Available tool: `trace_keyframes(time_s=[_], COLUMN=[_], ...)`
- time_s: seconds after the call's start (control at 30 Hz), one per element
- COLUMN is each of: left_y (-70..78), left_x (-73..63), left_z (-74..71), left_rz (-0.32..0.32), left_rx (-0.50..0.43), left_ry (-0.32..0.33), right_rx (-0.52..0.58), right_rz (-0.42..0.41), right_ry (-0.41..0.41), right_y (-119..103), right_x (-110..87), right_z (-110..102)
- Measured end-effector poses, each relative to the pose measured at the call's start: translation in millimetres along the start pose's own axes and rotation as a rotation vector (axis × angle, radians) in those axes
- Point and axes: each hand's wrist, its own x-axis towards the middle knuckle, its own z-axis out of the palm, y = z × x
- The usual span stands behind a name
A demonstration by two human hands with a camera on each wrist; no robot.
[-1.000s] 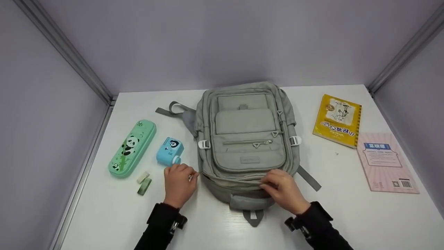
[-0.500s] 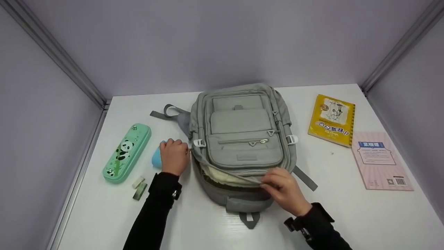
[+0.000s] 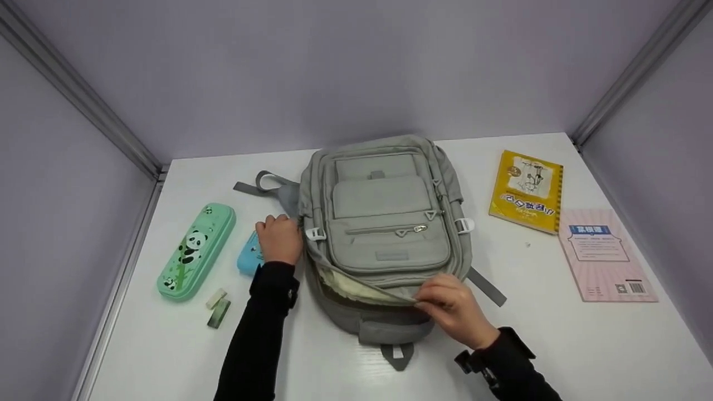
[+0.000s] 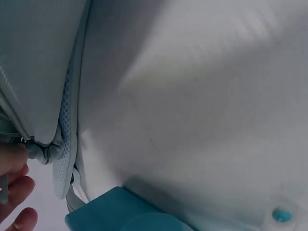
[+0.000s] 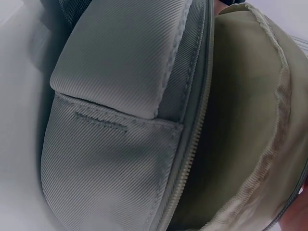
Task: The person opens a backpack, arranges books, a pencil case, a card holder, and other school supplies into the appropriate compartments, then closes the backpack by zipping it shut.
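A grey-green backpack (image 3: pixel 390 195) lies front up on the white table, its top toward me. The main compartment gapes at the near left, showing a pale lining (image 3: pixel 356 289). My left hand (image 3: pixel 280 239) is at the backpack's left side, by the white buckle; in the left wrist view its fingers pinch a grey zipper pull (image 4: pixel 4 188). My right hand (image 3: pixel 454 306) pinches the upper edge of the opening at the near right. Zipper teeth (image 5: pixel 185 163) and the dark inside appear in the right wrist view. Partly behind my left hand sits a small blue box (image 3: pixel 249 255) with a panda print.
Left of the backpack lie a green panda pencil case (image 3: pixel 196 250) and two small blocks, one pale (image 3: pixel 216 298) and one green (image 3: pixel 219 313). To the right are a yellow book (image 3: pixel 526 191) and a pink book (image 3: pixel 607 256). Grey-purple panels enclose the table.
My left hand has moved away from me along the backpack's left side, and the zipped opening has widened there. My right hand keeps its grip on the edge. The head view has shifted slightly.
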Motion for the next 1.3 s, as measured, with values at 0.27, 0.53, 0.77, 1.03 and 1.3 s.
trace_keyframes(time_s=[0.27,0.53,0.77,1.03,1.3], left_y=[11.0,52.1,85.5,94.0,95.2], left_x=[-21.8,-75.7,-120.3,-132.5,-139.1], left_z=[-12.4,-50.3,-61.8,-43.1,-37.1], left_rz=[0.134,0.437,0.657,0.675,0.665], left_rx=[-0.17,-0.373,-0.344,-0.246,-0.246], left_ry=[0.108,0.204,0.189,0.132,0.198], right_rx=[-0.05,-0.078,-0.114,-0.165,-0.133], right_rz=[0.063,0.073,0.067,0.148,0.343], right_ry=[0.025,0.027,0.02,-0.096,-0.181], right_y=[0,-1,-1,0,19], right_x=[0.8,2.7,5.3,-8.2,-16.5], right_z=[2,4,5,4,-27])
